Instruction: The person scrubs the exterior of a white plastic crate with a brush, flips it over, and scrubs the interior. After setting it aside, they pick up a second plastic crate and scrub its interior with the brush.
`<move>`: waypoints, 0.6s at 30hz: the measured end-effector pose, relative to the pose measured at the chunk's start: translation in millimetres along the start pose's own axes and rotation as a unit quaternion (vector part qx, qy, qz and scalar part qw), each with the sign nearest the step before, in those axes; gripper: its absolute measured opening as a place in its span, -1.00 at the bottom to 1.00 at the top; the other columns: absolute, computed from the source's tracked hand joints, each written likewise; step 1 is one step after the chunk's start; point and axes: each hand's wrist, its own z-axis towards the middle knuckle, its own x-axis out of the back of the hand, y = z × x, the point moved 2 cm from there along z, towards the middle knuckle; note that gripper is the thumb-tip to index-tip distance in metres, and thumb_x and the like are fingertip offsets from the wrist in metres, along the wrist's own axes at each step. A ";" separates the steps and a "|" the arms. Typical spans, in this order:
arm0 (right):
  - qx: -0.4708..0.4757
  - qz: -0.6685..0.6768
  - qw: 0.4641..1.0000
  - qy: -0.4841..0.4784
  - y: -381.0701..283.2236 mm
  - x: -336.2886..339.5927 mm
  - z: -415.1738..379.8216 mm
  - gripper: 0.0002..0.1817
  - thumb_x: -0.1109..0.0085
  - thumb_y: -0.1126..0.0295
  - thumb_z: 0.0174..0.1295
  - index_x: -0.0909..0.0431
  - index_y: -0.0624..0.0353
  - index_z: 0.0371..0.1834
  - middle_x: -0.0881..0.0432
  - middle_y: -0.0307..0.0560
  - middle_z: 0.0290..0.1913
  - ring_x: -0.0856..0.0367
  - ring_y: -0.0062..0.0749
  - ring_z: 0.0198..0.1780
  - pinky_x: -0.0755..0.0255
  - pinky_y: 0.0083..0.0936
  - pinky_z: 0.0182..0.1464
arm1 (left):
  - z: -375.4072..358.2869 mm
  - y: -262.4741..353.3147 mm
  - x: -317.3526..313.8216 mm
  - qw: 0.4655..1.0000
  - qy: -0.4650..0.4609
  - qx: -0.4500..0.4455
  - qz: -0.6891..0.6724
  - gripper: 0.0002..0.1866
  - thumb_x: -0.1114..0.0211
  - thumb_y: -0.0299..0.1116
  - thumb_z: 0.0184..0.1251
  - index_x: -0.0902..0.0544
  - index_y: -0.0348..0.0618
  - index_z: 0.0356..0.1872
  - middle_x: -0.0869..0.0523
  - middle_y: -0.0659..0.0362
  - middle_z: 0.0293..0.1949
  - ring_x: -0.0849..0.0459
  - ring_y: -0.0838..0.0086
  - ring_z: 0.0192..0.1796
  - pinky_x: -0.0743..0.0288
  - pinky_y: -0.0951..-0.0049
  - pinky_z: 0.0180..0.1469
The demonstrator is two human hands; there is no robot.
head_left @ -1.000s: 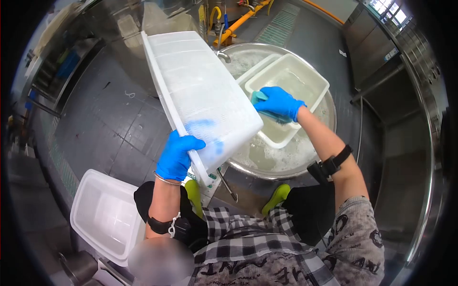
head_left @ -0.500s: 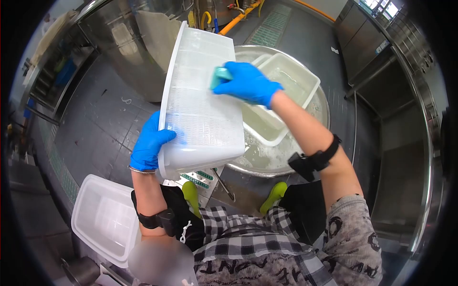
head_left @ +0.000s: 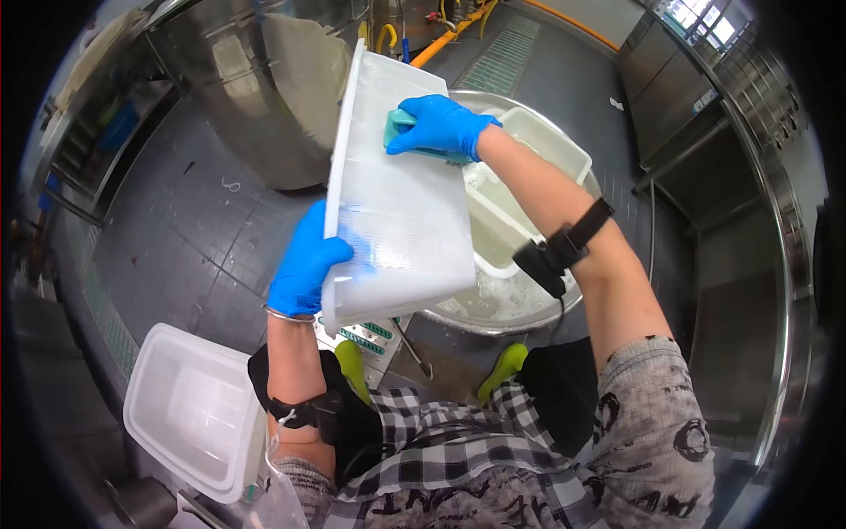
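White translucent rectangular plastic bin (head_left: 397,203) is up in the air, tilted on edge, bottom face toward me, over the near rim of the round steel basin (head_left: 564,304). I see fine ribbing/perforation on its underside.

L hand (head_left: 307,263), blue glove, is clamped on the bin's lower left rim: thumb over the outer face, fingers wrapped behind, partly visible through the plastic. R hand (head_left: 439,125), also blue glove, presses a teal sponge (head_left: 398,128) flat against the upper part of the bin; fingers curled over the sponge, gripping it. Black strap w/ small device on the R wrist (head_left: 557,256); similar black band on the L forearm (head_left: 304,410).

Behind the bin, inside the basin: second white rectangular tub (head_left: 529,167) sitting in soapy, foamy water (head_left: 502,295). Its near end is hidden by the held bin.

Lower left, well apart from the hands: another white plastic bin (head_left: 189,410), open side up, resting beside my knee.

Below: checked shirt (head_left: 458,450), grey printed sleeve, two lime-green shoes (head_left: 502,368) on the dark tile floor (head_left: 185,229). Large steel vessel (head_left: 256,79) at top left, yellow pipe (head_left: 454,19) at top centre, steel cabinets on the right.
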 end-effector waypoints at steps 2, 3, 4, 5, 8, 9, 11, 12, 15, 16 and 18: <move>0.024 0.028 0.998 0.043 13.5 -3.0 -15.4 -0.44 -0.14 -0.05 -0.13 -0.44 0.18 -0.18 -0.51 0.10 -0.18 -0.46 -0.09 -0.13 -0.31 -0.37 -0.05 | -3.3 5.8 6.8 1.000 -0.001 0.000 -0.018 -0.45 -0.06 -0.54 -0.29 -0.37 -0.32 -0.06 -0.51 0.12 -0.25 -0.49 0.45 -0.21 -0.41 0.51 -0.14; -0.009 0.064 0.998 0.024 30.7 -4.7 -29.4 -0.45 -0.13 -0.04 -0.12 -0.45 0.18 -0.19 -0.51 0.11 -0.18 -0.46 -0.10 -0.13 -0.31 -0.37 -0.05 | -5.0 6.9 9.3 1.000 0.007 0.016 -0.018 -0.44 -0.06 -0.54 -0.30 -0.37 -0.32 -0.05 -0.51 0.12 -0.24 -0.49 0.45 -0.21 -0.41 0.50 -0.14; -0.042 0.099 0.994 0.003 51.7 -5.7 -44.3 -0.47 -0.12 -0.03 -0.11 -0.45 0.17 -0.19 -0.51 0.12 -0.18 -0.46 -0.10 -0.13 -0.31 -0.36 -0.05 | -6.8 6.2 10.4 0.999 0.015 0.033 -0.018 -0.43 -0.07 -0.54 -0.30 -0.37 -0.32 -0.04 -0.50 0.11 -0.24 -0.50 0.44 -0.21 -0.42 0.50 -0.14; -0.049 0.013 0.998 -0.032 74.2 -6.3 -57.2 -0.50 -0.12 -0.02 -0.11 -0.47 0.17 -0.23 -0.50 0.12 -0.18 -0.46 -0.11 -0.14 -0.31 -0.36 -0.06 | -7.1 5.2 8.3 0.999 0.018 0.033 -0.021 -0.43 -0.07 -0.54 -0.30 -0.37 -0.32 -0.04 -0.50 0.11 -0.24 -0.50 0.44 -0.21 -0.42 0.50 -0.14; -0.064 -0.052 0.996 -0.025 94.4 -3.7 -51.1 -0.55 -0.17 0.04 -0.13 -0.51 0.17 -0.29 -0.52 0.08 -0.20 -0.48 -0.16 -0.17 -0.31 -0.39 -0.08 | 0.3 5.2 1.3 1.000 0.007 0.024 -0.012 -0.43 -0.08 -0.53 -0.31 -0.37 -0.32 -0.05 -0.50 0.11 -0.23 -0.50 0.43 -0.20 -0.42 0.49 -0.13; -0.069 -0.027 0.997 0.011 93.8 -3.2 -40.5 -0.58 -0.22 0.08 -0.15 -0.53 0.17 -0.32 -0.54 0.03 -0.23 -0.49 -0.20 -0.20 -0.31 -0.42 -0.09 | -0.3 4.0 2.7 0.999 0.011 0.024 -0.020 -0.42 -0.08 -0.53 -0.32 -0.37 -0.32 -0.05 -0.50 0.11 -0.22 -0.50 0.43 -0.20 -0.42 0.49 -0.13; -0.022 0.075 0.995 0.063 76.8 12.9 -6.6 -0.50 -0.16 -0.05 -0.16 -0.52 0.21 -0.36 -0.55 0.09 -0.34 -0.52 -0.15 -0.26 -0.35 -0.40 -0.17 | -4.7 4.2 5.6 0.999 0.017 0.028 -0.020 -0.42 -0.09 -0.52 -0.33 -0.37 -0.32 -0.04 -0.50 0.11 -0.21 -0.50 0.43 -0.20 -0.42 0.49 -0.12; -0.032 0.028 0.994 0.102 58.7 27.2 9.0 -0.46 -0.16 -0.07 -0.17 -0.51 0.23 -0.35 -0.55 0.09 -0.34 -0.53 -0.18 -0.27 -0.36 -0.43 -0.20 | -6.3 6.8 4.9 0.999 0.021 0.026 -0.019 -0.41 -0.09 -0.52 -0.33 -0.37 -0.33 -0.04 -0.50 0.11 -0.21 -0.50 0.43 -0.20 -0.42 0.48 -0.12; 0.020 0.013 0.998 0.061 27.6 20.4 44.6 -0.41 -0.14 -0.11 -0.18 -0.49 0.24 -0.29 -0.53 0.11 -0.26 -0.50 -0.15 -0.21 -0.33 -0.41 -0.13 | -4.6 3.4 2.2 0.999 0.027 0.021 -0.019 -0.40 -0.09 -0.53 -0.35 -0.37 -0.33 -0.04 -0.50 0.11 -0.21 -0.50 0.43 -0.20 -0.41 0.48 -0.11; 0.042 -0.010 0.999 0.029 25.8 12.5 47.6 -0.40 -0.14 -0.12 -0.17 -0.48 0.23 -0.27 -0.52 0.11 -0.22 -0.49 -0.15 -0.18 -0.32 -0.41 -0.10 | -2.2 3.1 3.0 0.999 0.030 0.021 -0.017 -0.40 -0.08 -0.53 -0.35 -0.37 -0.33 -0.04 -0.50 0.11 -0.20 -0.50 0.42 -0.20 -0.41 0.47 -0.10; 0.007 0.050 0.997 0.054 67.6 6.4 26.1 -0.43 -0.15 -0.08 -0.15 -0.48 0.20 -0.24 -0.51 0.11 -0.19 -0.47 -0.14 -0.15 -0.30 -0.41 -0.07 | -2.3 6.5 -1.4 0.998 0.042 0.025 -0.026 -0.40 -0.11 -0.50 -0.38 -0.40 -0.33 -0.06 -0.52 0.08 -0.22 -0.52 0.40 -0.20 -0.43 0.47 -0.13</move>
